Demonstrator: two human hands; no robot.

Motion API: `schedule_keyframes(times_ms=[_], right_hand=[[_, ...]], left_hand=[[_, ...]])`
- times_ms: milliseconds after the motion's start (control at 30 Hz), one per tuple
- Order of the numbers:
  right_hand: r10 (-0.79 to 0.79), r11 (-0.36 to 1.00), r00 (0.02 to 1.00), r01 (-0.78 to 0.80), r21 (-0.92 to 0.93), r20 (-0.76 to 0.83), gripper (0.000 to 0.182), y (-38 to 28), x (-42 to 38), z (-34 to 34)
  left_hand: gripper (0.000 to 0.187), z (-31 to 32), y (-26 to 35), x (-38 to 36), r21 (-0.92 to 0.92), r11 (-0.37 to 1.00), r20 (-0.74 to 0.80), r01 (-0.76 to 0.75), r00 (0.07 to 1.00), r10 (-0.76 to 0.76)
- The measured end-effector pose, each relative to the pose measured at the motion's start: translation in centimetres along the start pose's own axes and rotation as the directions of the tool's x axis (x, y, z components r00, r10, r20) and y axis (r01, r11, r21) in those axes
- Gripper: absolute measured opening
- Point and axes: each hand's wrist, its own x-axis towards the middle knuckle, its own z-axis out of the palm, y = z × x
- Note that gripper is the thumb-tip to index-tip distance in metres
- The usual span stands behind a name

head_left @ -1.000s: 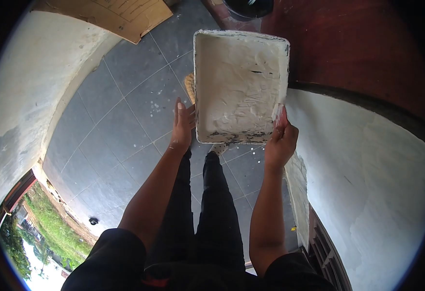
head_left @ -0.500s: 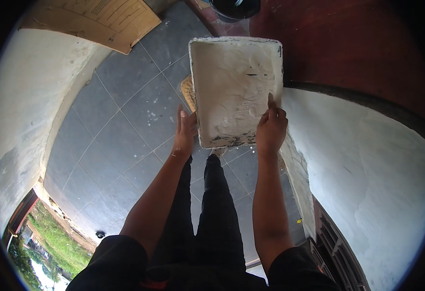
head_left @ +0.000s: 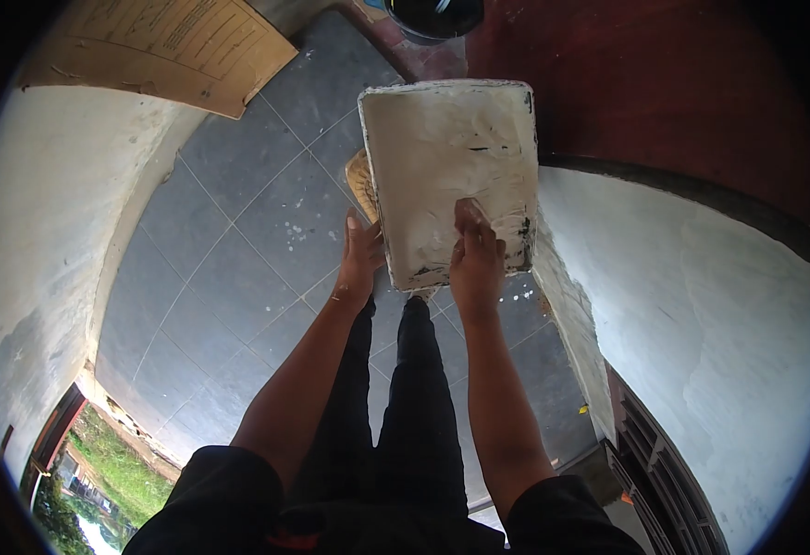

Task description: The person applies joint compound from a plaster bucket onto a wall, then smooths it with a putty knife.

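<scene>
A large rectangular tray (head_left: 451, 148), coated inside with off-white paste and dark-flecked at its rim, lies in front of me. My right hand (head_left: 479, 254) is over the lower middle of the tray, fingers bent together down at the paste. Something pale shows at those fingertips; I cannot tell whether it is a small tool or smeared paste. Against the tray's left rim rests my left hand (head_left: 360, 257), its thumb stretched up and away from the fingers that touch the edge. A yellowish woven-looking object (head_left: 360, 183) peeks out under the tray's left side.
Grey floor tiles (head_left: 210, 240) carry white spatters. A cardboard sheet (head_left: 173, 46) is at the upper left, and a dark bucket (head_left: 434, 17) stands beyond the tray on a red surface (head_left: 627, 92). Pale walls rise left and right, with a dark louvred frame (head_left: 659, 472) at lower right.
My right hand has moved left from the tray's right side to its lower middle, and the paste there looks disturbed. The left hand stays by the left rim; the tray has turned slightly.
</scene>
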Motion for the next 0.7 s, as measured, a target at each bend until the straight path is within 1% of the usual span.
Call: schedule_keyframes(times_ms=[67, 100, 133, 200, 233, 267, 333, 367, 400, 467, 500, 567, 600, 667, 700], right_hand=[[-0.077, 0.993, 0.997, 0.075, 0.087, 0.018, 0.046, -1.8, -1.9, -0.2], [-0.088, 0.982, 0.994, 0.075, 0.176, 0.064, 0.046, -2.1, -2.0, -0.6], [-0.081, 0.982, 0.995, 0.069, 0.177, 0.065, 0.046, -2.1, -1.8, -1.3], [0.016, 0.996, 0.990, -0.003, 0.088, -0.139, 0.043, -0.7, -0.9, -2.5], [0.006, 1.000, 0.982, -0.006, 0.002, -0.189, 0.043, 1.2, -0.1, -2.0], [0.007, 1.000, 0.982, -0.006, 0.005, -0.189, 0.043, 1.3, 0.0, -1.5], [0.060, 0.993, 0.995, -0.067, -0.097, -0.075, 0.044, 1.7, -0.1, -1.0], [0.057, 0.995, 0.998, -0.058, -0.078, -0.018, 0.045, 0.4, -0.5, -1.0], [0.123, 0.992, 0.991, -0.123, 0.001, 0.052, 0.040, -1.1, -1.2, -0.9], [0.024, 0.997, 0.999, -0.027, 0.077, 0.047, 0.041, -2.7, -2.6, 0.0], [0.023, 0.997, 0.999, -0.027, 0.079, 0.048, 0.041, -3.1, -3.1, 0.1], [0.024, 0.965, 1.000, -0.024, 0.261, 0.005, 0.031, -4.0, -3.4, -0.7], [0.025, 0.965, 1.000, -0.025, 0.262, 0.005, 0.031, -4.0, -3.4, -1.1], [0.190, 0.888, 0.982, -0.165, 0.430, -0.016, 0.024, -3.4, -3.2, -1.9], [0.300, 0.854, 0.954, -0.265, 0.448, -0.009, 0.022, -3.0, -3.3, -1.7]], left_hand=[[0.101, 0.1, 0.4, 0.0, -0.022, 1.000, 0.002, 0.016, 1.000, -0.016], [0.101, 0.1, 0.7, -0.2, -0.010, 0.999, -0.007, 0.032, 0.999, -0.032], [0.101, 0.1, 0.9, -0.6, 0.003, 0.999, -0.017, 0.050, 0.999, -0.050], [0.101, 0.1, 1.2, -1.0, 0.006, 0.999, 0.000, 0.048, 0.999, -0.048], [0.101, 0.0, 1.4, -1.2, 0.004, 0.999, 0.014, 0.047, 0.999, -0.047], [0.101, -0.2, 1.2, -1.3, 0.006, 0.999, 0.013, 0.046, 0.999, -0.046], [0.101, -0.1, 0.9, -1.2, 0.002, 0.999, 0.027, 0.035, 0.999, -0.035], [0.101, 0.0, 1.0, -1.2, 0.000, 0.999, 0.033, 0.034, 0.999, -0.034], [0.101, 0.2, 1.0, -1.2, -0.014, 0.999, 0.019, 0.045, 0.999, -0.045], [0.101, 0.2, 1.1, -1.4, -0.029, 0.998, 0.000, 0.055, 0.998, -0.055], [0.101, 0.2, 1.3, -1.5, -0.031, 0.998, 0.001, 0.060, 0.998, -0.060], [0.102, -0.1, 1.2, -1.6, -0.030, 0.997, 0.001, 0.065, 0.998, -0.065], [0.102, -0.2, 1.2, -1.7, -0.023, 0.998, 0.001, 0.064, 0.998, -0.064], [0.102, -0.4, 1.3, -1.8, -0.016, 0.998, 0.001, 0.063, 0.998, -0.063], [0.103, -0.4, 1.3, -1.9, -0.017, 0.999, 0.007, 0.042, 0.999, -0.042]])
